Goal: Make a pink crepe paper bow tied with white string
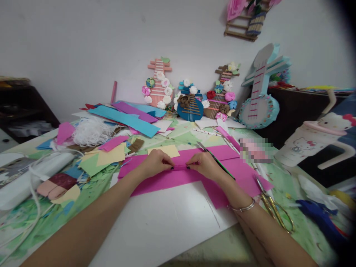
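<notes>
Both hands meet over magenta paper (164,182) spread across a white board (155,226). My left hand (157,162) is closed, thumb and fingertips pinching a narrow folded edge of the magenta paper. A short distance to its right, my right hand (204,165) pinches the same narrow fold, also closed. The fold runs level between the two sets of fingertips. A dark, slim blade-like tool with a green edge (226,170) lies partly behind my right hand. Beyond my left hand rests a small cream paper piece (164,151).
Gold-handled scissors (274,209) lie right of my right wrist, near a blue tool (319,217). A white tumbler (303,142) stands at right. White string (93,131) and paper scraps (104,157) crowd the left. Several decorated paper instruments, including a blue one (190,107), lean against the wall.
</notes>
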Action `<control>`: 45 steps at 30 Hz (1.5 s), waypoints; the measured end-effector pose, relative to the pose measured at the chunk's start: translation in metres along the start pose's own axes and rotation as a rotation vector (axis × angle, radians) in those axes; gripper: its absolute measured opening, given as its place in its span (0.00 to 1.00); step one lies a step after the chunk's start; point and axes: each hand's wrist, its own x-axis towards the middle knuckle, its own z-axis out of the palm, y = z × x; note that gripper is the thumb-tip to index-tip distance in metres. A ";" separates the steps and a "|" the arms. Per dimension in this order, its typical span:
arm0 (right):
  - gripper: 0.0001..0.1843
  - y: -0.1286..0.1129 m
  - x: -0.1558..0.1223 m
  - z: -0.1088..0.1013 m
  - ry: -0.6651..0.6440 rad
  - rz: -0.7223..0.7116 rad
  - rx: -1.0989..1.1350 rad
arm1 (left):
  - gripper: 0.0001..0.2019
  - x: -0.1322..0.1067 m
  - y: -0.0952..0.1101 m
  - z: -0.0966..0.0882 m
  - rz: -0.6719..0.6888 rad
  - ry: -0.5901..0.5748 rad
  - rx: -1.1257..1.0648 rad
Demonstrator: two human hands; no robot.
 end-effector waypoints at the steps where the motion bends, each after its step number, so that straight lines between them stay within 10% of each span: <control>1: 0.12 0.000 0.000 0.000 -0.007 -0.003 -0.008 | 0.09 0.000 0.000 0.000 -0.002 -0.008 -0.008; 14: 0.13 -0.003 0.000 0.017 -0.014 -0.160 -0.013 | 0.08 -0.002 0.001 0.002 -0.018 -0.034 -0.018; 45: 0.10 0.001 0.001 0.014 0.090 0.145 0.481 | 0.07 0.002 0.003 -0.003 -0.151 0.087 -0.342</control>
